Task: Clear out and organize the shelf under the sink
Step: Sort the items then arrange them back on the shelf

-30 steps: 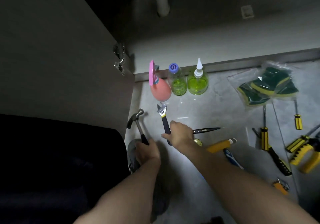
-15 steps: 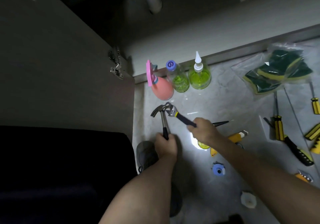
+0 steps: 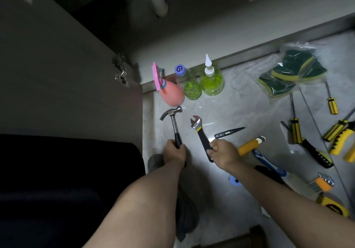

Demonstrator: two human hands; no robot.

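Left hand [image 3: 175, 152] clenched round the black grip of the hammer [image 3: 172, 121], low on the handle; steel head up, just below the pink spray bottle [image 3: 169, 90] and close to touching it. Right hand [image 3: 223, 154] wrapped round the black handle of the adjustable wrench [image 3: 199, 132], fingers [image 3: 210, 149] curled over its lower half, butt end poking out beneath the fist. Wrench to the right of the hammer, near but apart, both raised over the marble floor [image 3: 240, 105] in front of the open cabinet.

Handling, as a judgement: both stiff, hard steel, heavier than they look. Hammer top-heavy, so a grip this far down lets the head swing; better held nearer the neck for carrying past the bottles. Wrench weighted toward its jaw end, rubbery sleeve giving sure purchase; mid-handle hold about right. No fragility in either, but risk to the plastic bottles and the floor if dropped or swung.

Right of the hammer and beyond: two green-liquid bottles [image 3: 211, 82] beside the pink one, a bag of sponges [image 3: 288, 74] farther right, yellow-and-black screwdrivers [image 3: 295, 132] below that, a dark tester pen [image 3: 228, 131] and yellow utility knife [image 3: 249, 146] just right of the wrench. Shelf itself dark; contents impossible to tell.
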